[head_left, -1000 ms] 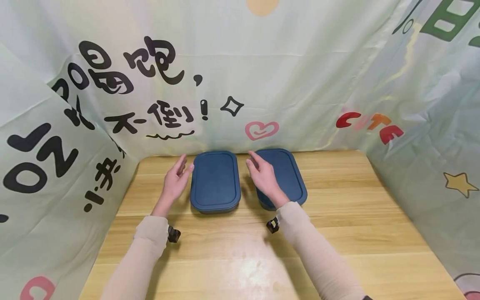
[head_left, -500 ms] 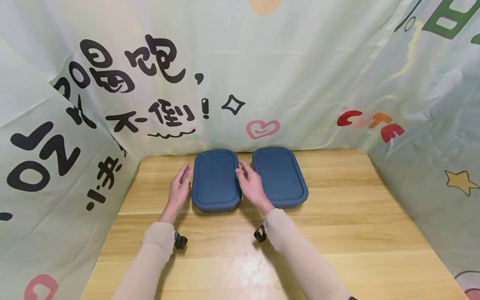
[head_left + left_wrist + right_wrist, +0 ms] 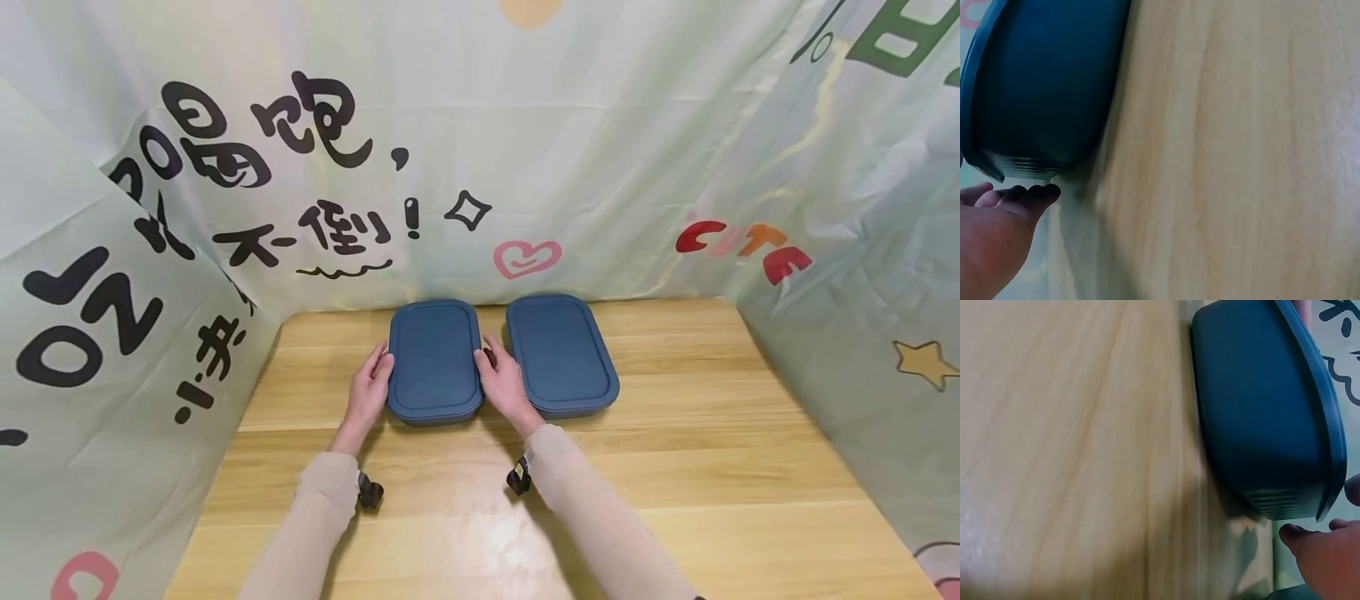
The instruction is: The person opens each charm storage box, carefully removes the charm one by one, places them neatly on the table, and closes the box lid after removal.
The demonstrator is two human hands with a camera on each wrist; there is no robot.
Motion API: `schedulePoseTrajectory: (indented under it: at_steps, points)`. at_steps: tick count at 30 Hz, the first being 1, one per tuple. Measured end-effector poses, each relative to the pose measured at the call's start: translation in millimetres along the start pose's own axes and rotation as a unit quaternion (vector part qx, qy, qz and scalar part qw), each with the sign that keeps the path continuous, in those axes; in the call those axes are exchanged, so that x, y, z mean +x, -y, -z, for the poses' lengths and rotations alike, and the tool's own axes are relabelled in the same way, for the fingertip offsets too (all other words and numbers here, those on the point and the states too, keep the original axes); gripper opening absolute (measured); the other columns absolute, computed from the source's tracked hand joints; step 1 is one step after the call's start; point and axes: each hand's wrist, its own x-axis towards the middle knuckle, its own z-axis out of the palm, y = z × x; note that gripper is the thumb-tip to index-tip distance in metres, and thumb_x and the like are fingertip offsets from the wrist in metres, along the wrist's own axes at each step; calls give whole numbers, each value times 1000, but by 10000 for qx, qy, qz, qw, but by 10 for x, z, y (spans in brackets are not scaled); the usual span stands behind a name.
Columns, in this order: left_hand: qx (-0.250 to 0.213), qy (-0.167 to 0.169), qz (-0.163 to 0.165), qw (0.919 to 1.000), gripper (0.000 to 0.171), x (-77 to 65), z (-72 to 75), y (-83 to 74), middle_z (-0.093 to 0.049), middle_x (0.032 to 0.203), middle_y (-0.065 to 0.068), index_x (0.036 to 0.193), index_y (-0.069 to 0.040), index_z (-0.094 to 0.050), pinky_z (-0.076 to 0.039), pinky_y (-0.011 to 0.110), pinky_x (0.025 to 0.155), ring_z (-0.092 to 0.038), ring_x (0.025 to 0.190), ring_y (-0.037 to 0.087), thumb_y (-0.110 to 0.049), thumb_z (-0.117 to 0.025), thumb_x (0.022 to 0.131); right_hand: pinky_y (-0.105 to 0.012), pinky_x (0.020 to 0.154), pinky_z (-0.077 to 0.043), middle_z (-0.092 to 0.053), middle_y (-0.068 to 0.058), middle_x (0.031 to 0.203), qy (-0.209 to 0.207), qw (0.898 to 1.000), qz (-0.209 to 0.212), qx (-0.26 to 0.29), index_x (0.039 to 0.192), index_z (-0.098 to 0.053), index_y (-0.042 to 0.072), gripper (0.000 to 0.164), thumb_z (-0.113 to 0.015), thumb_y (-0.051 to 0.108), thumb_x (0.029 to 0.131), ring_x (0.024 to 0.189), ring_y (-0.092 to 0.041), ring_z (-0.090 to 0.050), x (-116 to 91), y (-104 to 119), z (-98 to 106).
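Two navy blue lidded food containers stand side by side near the back of the wooden table. My left hand [image 3: 368,395] grips the left side of the left food container [image 3: 435,358], thumb at the lid's edge. On its right side, my right hand [image 3: 504,387] holds it in the same way, in the gap between the two containers. In the left wrist view, fingertips [image 3: 1047,195] lie right by the ribbed end of the container's wall. The right wrist view has fingertips [image 3: 1294,532] close below similar ribs. The right food container [image 3: 564,354] is untouched.
The wooden table [image 3: 675,492] extends in front of the containers and to both sides. Printed cloth [image 3: 600,167] hangs behind and along the left and right edges. Each wrist wears a small black camera, such as the left one [image 3: 370,490].
The right hand has moved left from over the right container to the left container's side. The left hand has moved in against the opposite side. Both containers stay in place.
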Motion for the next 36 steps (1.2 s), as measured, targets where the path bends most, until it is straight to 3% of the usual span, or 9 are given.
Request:
schedulePoseTrajectory:
  at_steps: [7,13,21,29,36]
  points:
    - [211,-62,67,9997,57,9,-26,117,-41,166,21,162,-4,-41,-35,48,126,-42,153,36,-34,-49,113,-52,118,-46,-49,-23,160,247,9996,-49,-162,162,-37,-3,58,-50,25,113,145,-38,-52,-14,-23,-3]
    - [351,-60,-5,9994,58,48,-23,87,-44,163,23,162,-2,-40,-36,49,126,-43,152,38,-32,-49,113,-53,119,-45,-52,-25,156,310,9992,1,-238,162,-37,-1,59,-50,27,113,145,-38,-52,15,-6,-16]
    - [496,157,-65,9986,58,80,-17,82,-48,159,26,164,-3,-36,-35,50,126,-44,152,39,-31,-44,115,-52,122,-41,-41,-21,166,364,9990,-191,-165,162,-36,-2,60,-50,29,113,152,-37,-43,28,-24,-16]
    - [933,138,-97,9955,58,83,-1,97,-36,169,21,166,-6,-34,-25,52,131,-30,159,39,-37,-32,117,-52,123,-41,-44,-22,164,459,9986,-167,-208,162,-36,-2,60,-50,28,113,152,-37,-44,33,-28,-35]
    - [1090,291,31,9936,61,35,-19,97,-30,172,17,168,-9,-29,-22,52,132,-26,160,39,-42,-26,117,-51,124,-38,-41,-22,165,479,9982,-290,-230,163,-33,-3,63,-51,29,113,153,-37,-41,-11,-29,-45]
